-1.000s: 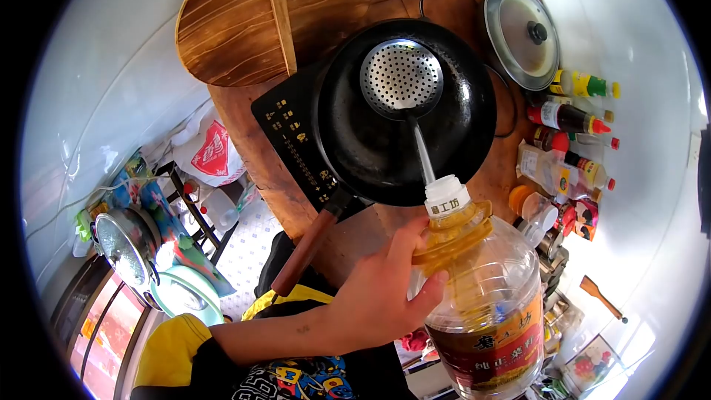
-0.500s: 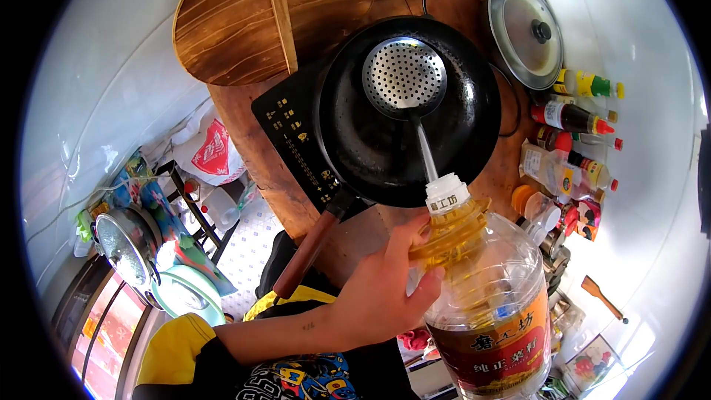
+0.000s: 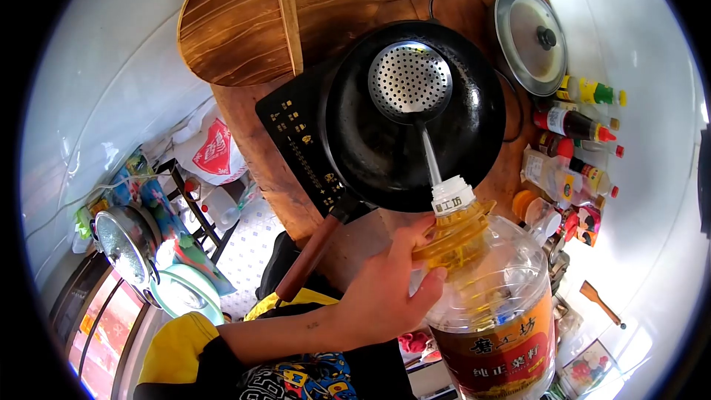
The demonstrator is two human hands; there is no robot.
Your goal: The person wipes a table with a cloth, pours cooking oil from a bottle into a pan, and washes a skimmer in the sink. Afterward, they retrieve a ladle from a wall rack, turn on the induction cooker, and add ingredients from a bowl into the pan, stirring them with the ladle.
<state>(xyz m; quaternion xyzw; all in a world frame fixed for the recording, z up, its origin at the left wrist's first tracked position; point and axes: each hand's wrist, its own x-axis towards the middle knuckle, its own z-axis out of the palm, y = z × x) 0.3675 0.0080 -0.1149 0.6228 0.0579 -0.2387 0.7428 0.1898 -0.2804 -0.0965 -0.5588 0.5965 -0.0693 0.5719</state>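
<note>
My left hand [image 3: 385, 285] grips the yellow handle at the neck of a large clear oil bottle [image 3: 492, 326] with a red and orange label. The bottle tilts over the front edge of a black wok [image 3: 355, 155], its white mouth uncapped. Yellow oil shows around the neck. In the wok rests a perforated metal skimmer [image 3: 409, 80], whose handle runs down behind the bottle mouth. The wok sits on a black induction cooker [image 3: 296, 137], its brown handle pointing toward me. My right hand is not in view.
A round wooden lid [image 3: 237, 22] is at the back left of the wooden table [image 3: 259, 178]. At the back right are a glass lid [image 3: 527, 37] and several sauce bottles [image 3: 570, 124]. Lower left, a lidded pot [image 3: 122, 248] stands beside a green basin [image 3: 181, 292].
The view has shifted slightly, so the wok, skimmer and lids appear a little farther right and lower. My left hand keeps its grip on the bottle.
</note>
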